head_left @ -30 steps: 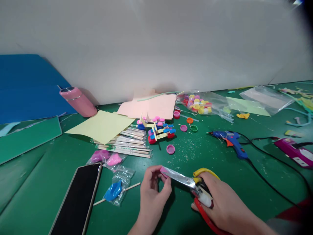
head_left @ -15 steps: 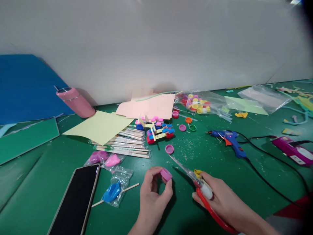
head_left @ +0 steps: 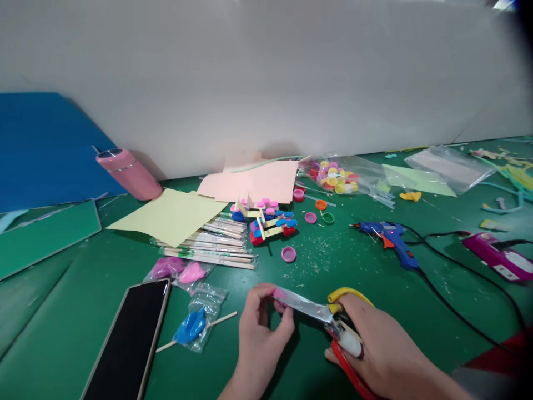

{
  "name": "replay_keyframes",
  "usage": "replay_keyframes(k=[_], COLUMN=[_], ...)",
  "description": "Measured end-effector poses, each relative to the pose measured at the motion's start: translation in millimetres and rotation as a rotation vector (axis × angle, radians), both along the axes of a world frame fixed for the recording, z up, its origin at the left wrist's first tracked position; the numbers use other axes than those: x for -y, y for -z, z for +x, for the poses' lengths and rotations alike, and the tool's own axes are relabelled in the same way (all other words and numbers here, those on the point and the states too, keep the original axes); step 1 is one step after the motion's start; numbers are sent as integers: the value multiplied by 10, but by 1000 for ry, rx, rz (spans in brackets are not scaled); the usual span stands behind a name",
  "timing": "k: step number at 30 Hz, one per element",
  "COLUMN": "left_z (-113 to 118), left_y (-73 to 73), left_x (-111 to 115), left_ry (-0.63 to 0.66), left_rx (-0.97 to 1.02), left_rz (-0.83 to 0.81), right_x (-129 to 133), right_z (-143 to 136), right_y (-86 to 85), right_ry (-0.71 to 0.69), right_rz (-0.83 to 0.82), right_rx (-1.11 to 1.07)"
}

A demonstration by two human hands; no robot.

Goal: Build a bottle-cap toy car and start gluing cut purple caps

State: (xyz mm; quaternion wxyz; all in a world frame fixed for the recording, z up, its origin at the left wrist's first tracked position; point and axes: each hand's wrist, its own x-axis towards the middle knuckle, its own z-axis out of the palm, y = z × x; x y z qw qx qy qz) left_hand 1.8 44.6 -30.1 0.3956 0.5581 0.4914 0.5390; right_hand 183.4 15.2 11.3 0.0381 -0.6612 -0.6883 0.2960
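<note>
Between thumb and fingertips, my left hand (head_left: 263,328) pinches a pink-purple plastic bottle cap (head_left: 280,297). Its face is partly covered by a blade of the scissors (head_left: 306,304), which have one red and one yellow handle. My right hand (head_left: 370,333) is closed around those handles. Whether the blade touches or cuts the cap I cannot tell. Beyond my hands lies another purple cap (head_left: 288,254). Behind it stands a small craft model (head_left: 272,225) of pale sticks with blue, pink and red pieces.
On the right, a blue glue gun (head_left: 389,236) trails a cord near a purple power strip (head_left: 499,255). At left lie a phone (head_left: 129,339), a bagged blue lump (head_left: 190,326), wrapped sticks (head_left: 216,247) and yellow paper (head_left: 170,214). A bag of caps (head_left: 333,176) sits at the back.
The scissors have swung left and closer to my left hand, and a blade now overlaps the cap. My left hand has stayed in place.
</note>
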Motion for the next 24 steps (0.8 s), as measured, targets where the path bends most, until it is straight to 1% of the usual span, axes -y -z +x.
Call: replay_keyframes(k=[8,12,15,18,20,24], left_z=[5,12,19,19,12,-7], left_y=[-18,-39,-55,-58,-49,-23], left_x=[2,0,2,8,11,6], left_ry=[9,15,8,19,17,3], left_rx=[-7,-2,17,19,21,23], left_rz=[33,24,31,16,-24,-75], right_x=[12,-1,-22,-38,-34,-10], right_z=[26,29,39,66,84,81], right_y=[30,36,73,109,102,29], right_ry=[16,20,47,84,83,38], right_rz=[9,10,-19,0,9,-6], right_rx=[-55,-61,-83,-94,-106,-107])
